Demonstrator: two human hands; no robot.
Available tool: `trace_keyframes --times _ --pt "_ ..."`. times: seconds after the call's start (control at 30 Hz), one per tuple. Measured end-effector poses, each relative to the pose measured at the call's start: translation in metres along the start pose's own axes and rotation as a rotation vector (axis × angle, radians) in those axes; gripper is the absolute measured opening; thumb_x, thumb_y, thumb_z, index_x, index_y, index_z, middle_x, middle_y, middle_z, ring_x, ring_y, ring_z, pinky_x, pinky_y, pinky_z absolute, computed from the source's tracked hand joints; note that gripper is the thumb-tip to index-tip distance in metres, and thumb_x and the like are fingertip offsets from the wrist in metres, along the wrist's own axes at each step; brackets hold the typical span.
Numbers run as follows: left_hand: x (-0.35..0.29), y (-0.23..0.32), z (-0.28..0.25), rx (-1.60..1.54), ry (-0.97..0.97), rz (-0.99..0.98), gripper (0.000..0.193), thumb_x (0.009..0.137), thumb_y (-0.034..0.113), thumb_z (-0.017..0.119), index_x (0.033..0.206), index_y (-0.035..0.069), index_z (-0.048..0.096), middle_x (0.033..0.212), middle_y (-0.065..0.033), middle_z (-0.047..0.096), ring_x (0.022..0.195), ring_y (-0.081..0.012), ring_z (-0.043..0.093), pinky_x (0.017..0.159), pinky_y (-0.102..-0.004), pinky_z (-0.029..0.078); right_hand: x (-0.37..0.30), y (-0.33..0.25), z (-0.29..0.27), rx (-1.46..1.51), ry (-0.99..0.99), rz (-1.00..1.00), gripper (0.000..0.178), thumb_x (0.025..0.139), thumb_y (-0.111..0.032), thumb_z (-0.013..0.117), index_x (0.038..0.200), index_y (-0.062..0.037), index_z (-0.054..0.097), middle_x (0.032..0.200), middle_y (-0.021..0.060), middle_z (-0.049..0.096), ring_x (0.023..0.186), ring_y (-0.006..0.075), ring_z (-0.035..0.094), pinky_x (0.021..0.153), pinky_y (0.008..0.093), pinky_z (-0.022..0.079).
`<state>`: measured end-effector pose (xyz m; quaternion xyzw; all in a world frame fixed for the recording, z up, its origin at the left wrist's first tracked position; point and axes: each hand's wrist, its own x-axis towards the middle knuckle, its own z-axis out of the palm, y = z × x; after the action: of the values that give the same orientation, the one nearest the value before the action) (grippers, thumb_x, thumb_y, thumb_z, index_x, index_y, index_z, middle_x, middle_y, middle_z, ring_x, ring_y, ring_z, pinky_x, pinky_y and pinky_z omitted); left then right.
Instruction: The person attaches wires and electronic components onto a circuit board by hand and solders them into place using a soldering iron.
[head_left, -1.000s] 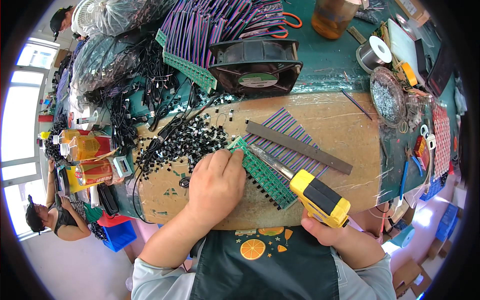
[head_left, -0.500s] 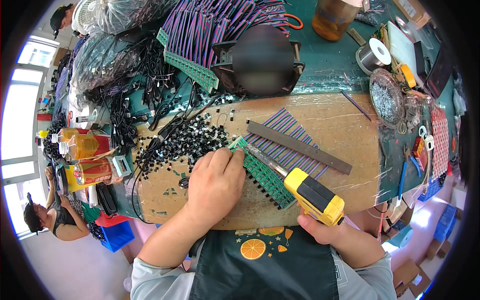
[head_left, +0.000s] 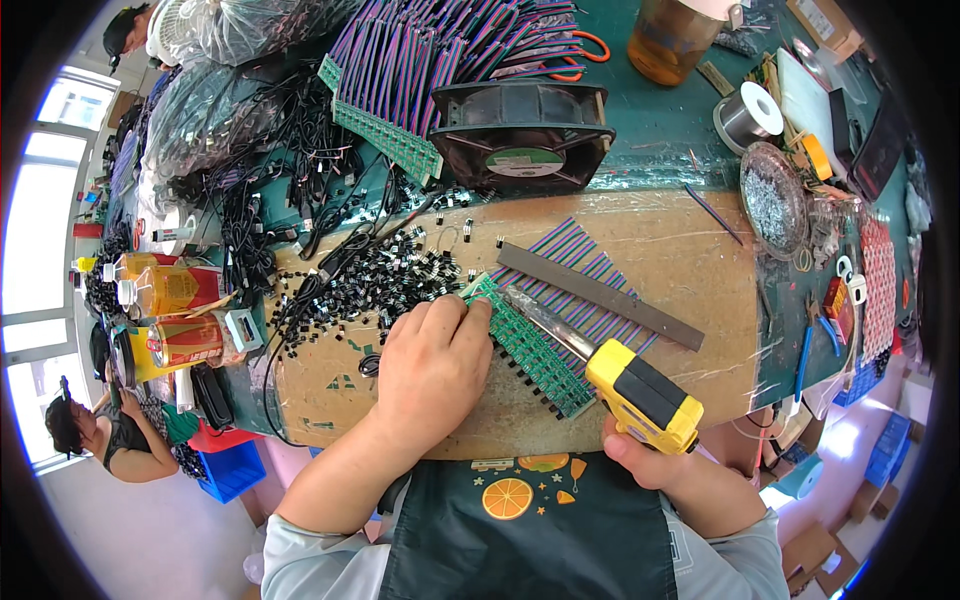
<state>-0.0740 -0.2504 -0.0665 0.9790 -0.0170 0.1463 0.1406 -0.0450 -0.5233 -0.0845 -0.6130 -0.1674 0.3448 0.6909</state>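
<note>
Two hands busy: left hand (head_left: 432, 362) presses its fingers flat on the green terminal strip (head_left: 530, 345) on the tabletop (head_left: 690, 260), right hand (head_left: 640, 462) wrapped around the yellow screwdriver (head_left: 640, 395). Tip sits near the strip's far end, most terminals apparently left

My left hand (head_left: 432, 365) lies palm down, knuckles up, fingers curled and pressed together, their tips at the near end of the green circuit strip (head_left: 530, 345). Its forearm runs back toward my lower left. My right hand (head_left: 640, 455) sits below the strip's far end, fist closed, thumb showing, wrist bent up from the lower right.
</note>
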Motion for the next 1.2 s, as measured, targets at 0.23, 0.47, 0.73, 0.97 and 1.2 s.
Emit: trace_keyframes --times 0.23,0.47,0.73,0.97,1.2 --pt "0.003 -0.004 -0.008 -0.007 -0.017 0.010 0.026 0.075 0.002 0.069 0.101 0.004 0.070 0.089 -0.0073 0.059 0.075 -0.0258 0.061 0.069 -0.0380 0.050 -0.005 0.007 -0.004 0.028 -0.011 0.090 0.008 0.089 -0.006 0.066 0.086 -0.0058 0.059 0.073 0.0014 0.054 0.065 0.0146 0.051 0.058 0.0307 0.041" --pt "0.036 -0.070 -0.017 -0.050 0.184 -0.147 0.013 0.082 0.005 0.064 0.094 0.003 0.070 0.088 -0.0135 0.068 0.084 -0.0327 0.066 0.075 -0.0415 0.053 -0.015 0.028 -0.015 -0.023 -0.063 0.028 0.062 0.089 -0.010 0.067 0.142 0.0017 0.038 0.074 0.0060 0.051 0.061 0.0163 0.051 0.057 0.0306 0.045" --pt "0.072 -0.142 -0.003 0.145 0.191 -0.234 0.018 0.083 0.008 0.067 0.100 0.005 0.068 0.098 -0.0118 0.069 0.093 -0.0331 0.065 0.082 -0.0440 0.051 -0.006 0.008 0.001 0.146 0.036 0.051 0.005 0.089 -0.005 0.065 0.088 -0.0058 0.060 0.074 0.0013 0.057 0.066 0.0124 0.054 0.059 0.0286 0.043" --pt "0.058 -0.110 -0.040 0.116 0.197 -0.181 0.014 0.086 0.002 0.063 0.097 0.006 0.070 0.095 -0.0119 0.064 0.087 -0.0340 0.064 0.076 -0.0412 0.052 -0.008 0.014 -0.005 0.095 0.013 0.038 0.006 0.090 -0.005 0.065 0.091 -0.0054 0.060 0.075 0.0020 0.057 0.067 0.0130 0.055 0.058 0.0288 0.044" --pt "0.015 -0.018 -0.081 -0.176 -0.004 -0.183 0.011 0.079 0.000 0.072 0.088 0.005 0.069 0.089 -0.0100 0.064 0.081 -0.0288 0.064 0.072 -0.0370 0.051 -0.008 0.014 -0.003 0.136 0.029 -0.011 0.013 0.090 -0.003 0.066 0.101 -0.0025 0.060 0.077 0.0036 0.058 0.066 0.0142 0.055 0.058 0.0296 0.044"
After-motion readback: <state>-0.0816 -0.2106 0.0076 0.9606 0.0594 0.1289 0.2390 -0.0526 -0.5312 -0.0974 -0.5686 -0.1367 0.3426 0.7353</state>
